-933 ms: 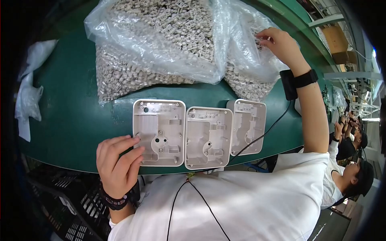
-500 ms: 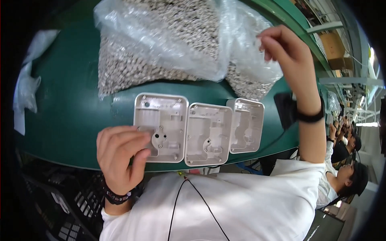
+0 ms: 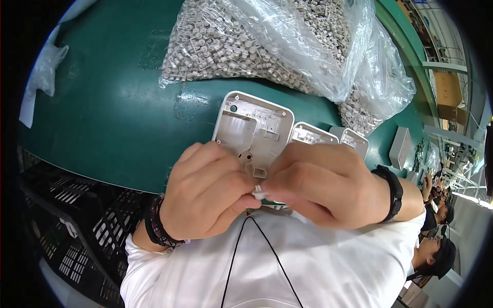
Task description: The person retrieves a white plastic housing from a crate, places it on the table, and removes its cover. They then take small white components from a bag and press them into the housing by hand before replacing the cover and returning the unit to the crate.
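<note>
My left hand (image 3: 208, 190) and my right hand (image 3: 331, 185) meet close to my chest, in front of the table edge. Between their fingertips is a small white plastic part (image 3: 259, 194), pinched by both; its exact shape is hard to make out. Just beyond my hands lies a light grey plastic housing (image 3: 281, 114), open side up, with round holes, posts and ribs inside; my hands cover its near end. A second housing (image 3: 314, 134) and a third housing (image 3: 358, 141) stand in a row to its right, largely hidden by my right hand.
A big clear bag (image 3: 215, 46) full of small whitish parts fills the far side of the green table (image 3: 118, 118), with another bag (image 3: 382, 97) beside it. Black plastic crates (image 3: 77, 220) stand below at left. Another person (image 3: 429, 256) sits far right.
My right hand has come from the bag at right to my left hand, and a small white part now shows between them. My left hand has left the housing's edge. The view has shifted.
</note>
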`<move>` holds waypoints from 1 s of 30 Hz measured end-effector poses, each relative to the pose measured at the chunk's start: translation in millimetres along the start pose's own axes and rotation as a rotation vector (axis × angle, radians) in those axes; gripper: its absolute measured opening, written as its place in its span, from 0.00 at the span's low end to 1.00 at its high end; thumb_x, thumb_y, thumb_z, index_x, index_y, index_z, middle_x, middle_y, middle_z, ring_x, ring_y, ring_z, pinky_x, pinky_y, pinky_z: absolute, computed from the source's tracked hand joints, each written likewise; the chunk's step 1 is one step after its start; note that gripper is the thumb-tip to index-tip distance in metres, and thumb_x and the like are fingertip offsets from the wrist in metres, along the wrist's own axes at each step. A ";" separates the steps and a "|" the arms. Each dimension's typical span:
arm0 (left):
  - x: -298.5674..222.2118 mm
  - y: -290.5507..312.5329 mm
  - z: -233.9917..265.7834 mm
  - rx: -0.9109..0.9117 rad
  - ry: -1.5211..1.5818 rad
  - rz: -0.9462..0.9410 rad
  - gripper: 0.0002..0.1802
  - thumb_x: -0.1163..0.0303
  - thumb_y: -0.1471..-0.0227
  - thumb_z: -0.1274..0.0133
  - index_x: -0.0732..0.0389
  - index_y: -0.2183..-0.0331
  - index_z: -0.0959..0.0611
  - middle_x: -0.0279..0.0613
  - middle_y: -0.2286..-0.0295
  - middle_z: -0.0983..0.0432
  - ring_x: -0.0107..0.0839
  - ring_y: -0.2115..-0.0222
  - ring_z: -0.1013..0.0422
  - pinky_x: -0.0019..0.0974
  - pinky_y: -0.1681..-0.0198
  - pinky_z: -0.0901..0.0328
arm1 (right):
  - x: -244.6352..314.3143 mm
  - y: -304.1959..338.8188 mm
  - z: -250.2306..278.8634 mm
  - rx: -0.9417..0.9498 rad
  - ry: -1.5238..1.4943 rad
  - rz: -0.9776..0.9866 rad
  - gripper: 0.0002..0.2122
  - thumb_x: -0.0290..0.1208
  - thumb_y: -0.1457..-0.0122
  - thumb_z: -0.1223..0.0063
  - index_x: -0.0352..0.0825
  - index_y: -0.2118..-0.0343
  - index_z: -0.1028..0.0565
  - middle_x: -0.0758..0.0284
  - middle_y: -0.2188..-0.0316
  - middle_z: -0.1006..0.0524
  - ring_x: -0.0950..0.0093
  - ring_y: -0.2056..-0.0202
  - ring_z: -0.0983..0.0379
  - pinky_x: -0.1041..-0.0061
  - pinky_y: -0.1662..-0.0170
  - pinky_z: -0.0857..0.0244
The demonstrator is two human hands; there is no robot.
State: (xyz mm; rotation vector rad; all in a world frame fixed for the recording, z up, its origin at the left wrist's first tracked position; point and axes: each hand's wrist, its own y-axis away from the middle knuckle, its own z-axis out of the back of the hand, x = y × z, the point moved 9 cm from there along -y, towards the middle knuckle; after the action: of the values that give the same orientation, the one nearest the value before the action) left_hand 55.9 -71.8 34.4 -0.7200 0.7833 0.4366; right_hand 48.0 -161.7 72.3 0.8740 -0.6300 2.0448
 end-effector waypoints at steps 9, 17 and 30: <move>53.1 28.4 8.1 -0.043 -0.041 0.377 0.18 0.65 0.57 0.46 0.62 0.63 0.28 0.44 0.66 0.34 0.40 0.74 0.35 0.36 0.69 0.39 | -46.3 -42.1 -8.3 0.093 0.620 0.237 0.04 0.27 0.61 0.47 0.35 0.79 0.28 0.70 0.72 0.33 0.73 0.67 0.36 0.77 0.67 0.45; 64.5 33.0 -1.2 0.058 0.057 0.320 0.23 0.63 0.59 0.44 0.61 0.60 0.28 0.42 0.67 0.34 0.36 0.74 0.34 0.35 0.70 0.39 | -60.4 -60.4 -39.3 0.247 0.670 0.300 0.04 0.28 0.60 0.49 0.35 0.80 0.28 0.70 0.66 0.32 0.73 0.64 0.37 0.76 0.64 0.44; 70.0 38.2 -0.4 0.109 0.070 0.337 0.23 0.60 0.62 0.41 0.58 0.62 0.26 0.40 0.70 0.34 0.36 0.74 0.34 0.34 0.70 0.39 | -24.6 -41.1 19.4 0.211 0.299 0.183 0.04 0.24 0.56 0.52 0.34 0.75 0.28 0.63 0.63 0.29 0.67 0.62 0.32 0.71 0.59 0.39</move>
State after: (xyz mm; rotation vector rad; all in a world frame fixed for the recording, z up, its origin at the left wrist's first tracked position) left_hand 77.7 -39.5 -35.1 -0.5040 0.9922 0.6696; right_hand 99.6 -164.2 71.0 0.6259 -0.3443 2.3805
